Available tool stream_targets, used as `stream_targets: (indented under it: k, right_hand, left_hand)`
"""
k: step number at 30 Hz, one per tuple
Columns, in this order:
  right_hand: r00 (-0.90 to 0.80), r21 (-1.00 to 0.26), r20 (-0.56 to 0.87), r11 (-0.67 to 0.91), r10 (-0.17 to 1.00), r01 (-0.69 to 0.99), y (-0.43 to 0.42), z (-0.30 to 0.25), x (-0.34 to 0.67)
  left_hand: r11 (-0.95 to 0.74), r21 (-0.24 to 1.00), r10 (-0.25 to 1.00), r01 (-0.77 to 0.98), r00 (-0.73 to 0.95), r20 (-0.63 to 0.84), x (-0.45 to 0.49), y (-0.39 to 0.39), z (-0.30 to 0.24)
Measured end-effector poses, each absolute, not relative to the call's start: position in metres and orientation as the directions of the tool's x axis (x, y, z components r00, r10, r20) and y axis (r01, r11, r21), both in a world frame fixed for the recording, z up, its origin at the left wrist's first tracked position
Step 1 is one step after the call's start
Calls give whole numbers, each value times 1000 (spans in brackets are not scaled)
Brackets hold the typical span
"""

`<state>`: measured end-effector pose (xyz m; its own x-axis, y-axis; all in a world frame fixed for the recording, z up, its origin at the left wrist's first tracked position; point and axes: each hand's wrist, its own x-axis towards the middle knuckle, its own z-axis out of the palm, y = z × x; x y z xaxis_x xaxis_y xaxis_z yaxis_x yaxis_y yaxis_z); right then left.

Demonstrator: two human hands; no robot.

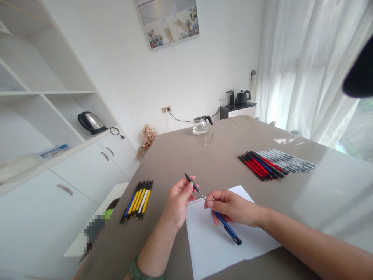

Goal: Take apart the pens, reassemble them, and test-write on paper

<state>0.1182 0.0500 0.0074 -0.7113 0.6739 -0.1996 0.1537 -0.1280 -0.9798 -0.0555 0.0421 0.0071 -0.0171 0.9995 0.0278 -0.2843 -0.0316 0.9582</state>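
Note:
Above a white sheet of paper [215,249], both hands work on one pen whose parts are drawn slightly apart. My left hand [180,198] pinches the pen's black front section [190,179] between thumb and fingers. From it a thin, silvery length [201,194], perhaps the refill or a spring, runs toward the other hand. My right hand [227,206] is closed around the blue pen barrel [223,221], whose black clip end points down toward the paper. Small reddish and dark writing marks show near the paper's top edge, partly hidden by my hands.
Yellow, white and blue pens [140,200] lie in a row on the brown table [175,155] at left. Red, blue, black and clear pens [268,165] lie at right. Toward the far edge stands a glass pot [200,126]. White shelves [67,105] hold a kettle [91,122].

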Motion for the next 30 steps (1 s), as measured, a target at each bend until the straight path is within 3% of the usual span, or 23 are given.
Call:
stream_targets:
  k: [4,7,10,13,15,23,30]
  right_hand:
    - [-716,-980,-200,-141,669,141,50,8,119]
    - [-711,-978,-207,-165,672,129,51,9,119]
    - [-708,-977,-206,-185,676,108,52,10,120]
    - [-701,-977,-201,-191,684,94,52,11,122]
    - [-699,-978,-195,-190,688,85,52,11,123]
    - [-697,-978,-191,-197,692,72,54,11,124]
    - [-696,-979,-190,-191,692,78,56,7,125]
  left_hand:
    - [-35,971,996,-235,-93,14,-70,51,3]
    - [2,993,975,120,-221,25,-85,60,-7]
    - [32,780,943,625,-277,184,-99,69,-17]
    - [119,478,938,870,-256,233,-106,75,-24]
    - [168,394,934,904,-274,229,-107,78,-26]
    - [209,269,936,940,-272,225,-104,77,-26]
    - [204,254,943,946,-260,210,-106,77,-28]
